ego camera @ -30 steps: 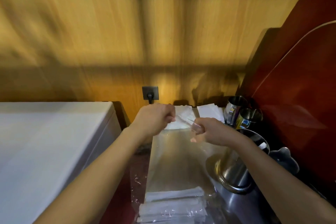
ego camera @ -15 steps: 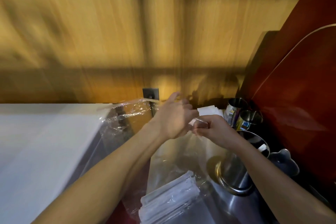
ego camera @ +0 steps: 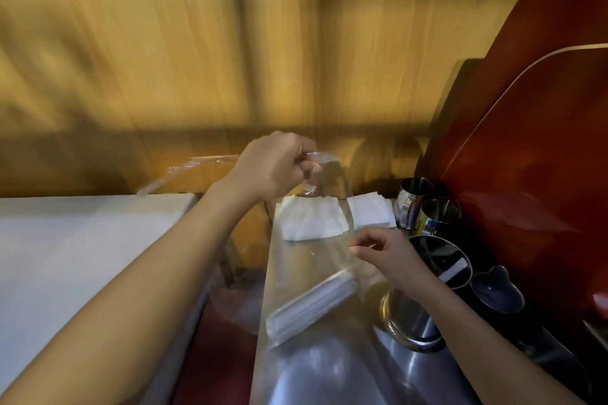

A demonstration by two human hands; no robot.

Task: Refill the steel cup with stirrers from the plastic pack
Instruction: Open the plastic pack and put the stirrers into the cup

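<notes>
Steel counter against wood-panelled wall.
We note left hand clenched on plastic pack top at 12 o'clock; right hand pinches its edge; stirrers inside; steel cup at 4 o'clock.

No readable text anywhere in this shot. The small shiny steel cup at right centre carries a patch of colour on its side, perhaps a printed label, but it is too blurred to read. The clear plastic pack in the centre of the frame shows no print that can be made out, and the white paper-wrapped stirrers inside it look blank. No numbers, no brands, no signs.
</notes>
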